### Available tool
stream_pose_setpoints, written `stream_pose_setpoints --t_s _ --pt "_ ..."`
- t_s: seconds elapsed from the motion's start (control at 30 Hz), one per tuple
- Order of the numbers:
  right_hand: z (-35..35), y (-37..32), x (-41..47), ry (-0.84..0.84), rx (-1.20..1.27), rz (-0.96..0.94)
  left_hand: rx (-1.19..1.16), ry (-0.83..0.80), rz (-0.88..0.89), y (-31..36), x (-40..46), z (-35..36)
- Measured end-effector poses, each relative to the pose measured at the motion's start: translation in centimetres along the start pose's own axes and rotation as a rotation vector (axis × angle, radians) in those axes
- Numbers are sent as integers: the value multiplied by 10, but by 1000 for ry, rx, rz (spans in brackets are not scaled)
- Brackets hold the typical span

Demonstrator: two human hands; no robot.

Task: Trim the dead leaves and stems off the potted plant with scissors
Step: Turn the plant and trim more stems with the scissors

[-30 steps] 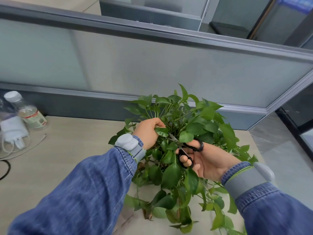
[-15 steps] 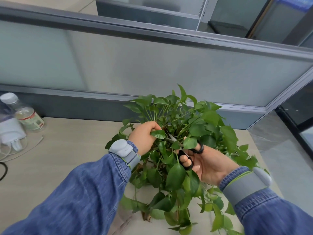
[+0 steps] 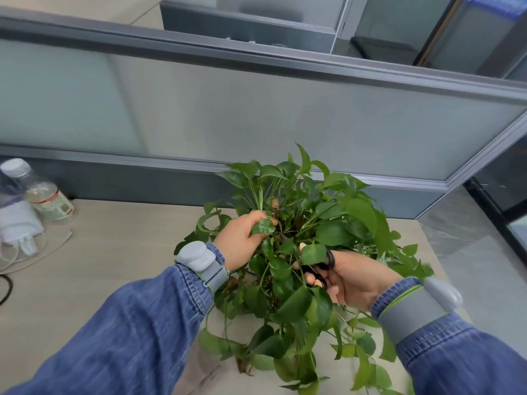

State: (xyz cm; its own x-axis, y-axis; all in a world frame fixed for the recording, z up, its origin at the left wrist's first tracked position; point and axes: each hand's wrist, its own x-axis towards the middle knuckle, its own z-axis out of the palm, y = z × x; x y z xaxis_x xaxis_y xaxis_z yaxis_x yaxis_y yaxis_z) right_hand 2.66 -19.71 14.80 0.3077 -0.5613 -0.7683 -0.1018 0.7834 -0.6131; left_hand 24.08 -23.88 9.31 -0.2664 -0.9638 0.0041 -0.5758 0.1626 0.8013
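the potted plant [image 3: 308, 252] sits on the pale wooden bench [image 3: 114, 266], toward its far right corner, at about 5 o'clock from the middle of the view and just in front of the grey partition [image 3: 256, 115]; its pot is hidden under the leaves. your left hand [image 3: 241, 242] comes in from 8 o'clock and is closed around a bunch of green stems and leaves at the plant's left side, one rounded leaf lying over your fingers. your right hand [image 3: 353, 277] comes in from 4 o'clock and holds the black-handled scissors [image 3: 319, 269], fingers through the loops, with the handles close together; the blades point toward 11 o'clock into the foliage and are covered by leaves, so you cannot tell what they touch. both hands are close together, with leaves between them. brown, withered bits show low on the plant at its 7 o'clock edge, near your left wrist band [image 3: 204, 262], and another dry scrap lies at the near edge of the trailing stems. a matching grey band [image 3: 419, 306] sits on your right wrist over the denim sleeve [image 3: 470, 360]. well apart at 9 o'clock, a clear plastic bottle [image 3: 42, 192] with a white cap lies tilted beside a white charger [image 3: 20, 223] and its cable.
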Motion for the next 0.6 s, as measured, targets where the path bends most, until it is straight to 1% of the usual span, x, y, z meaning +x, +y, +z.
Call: stream_pose_setpoints --t_s 0.07,0.27,0.4,0.47,0.53,0.6 --pt "2 0 2 27 4 9 1 -4 -6 1 -1 0" --pt "4 1 5 36 17 6 -6 19 -39 -3 -4 1" --pt "2 4 6 51 18 -19 -46 59 -67 -3 -4 -1" --pt "2 6 4 34 14 -32 -60 108 -84 -2 -5 -3" --pt "0 7 0 -7 37 -34 -91 198 -101 -1 -8 -10" --pt "-4 7 -4 -52 84 -11 -184 304 -103 0 -17 -20"
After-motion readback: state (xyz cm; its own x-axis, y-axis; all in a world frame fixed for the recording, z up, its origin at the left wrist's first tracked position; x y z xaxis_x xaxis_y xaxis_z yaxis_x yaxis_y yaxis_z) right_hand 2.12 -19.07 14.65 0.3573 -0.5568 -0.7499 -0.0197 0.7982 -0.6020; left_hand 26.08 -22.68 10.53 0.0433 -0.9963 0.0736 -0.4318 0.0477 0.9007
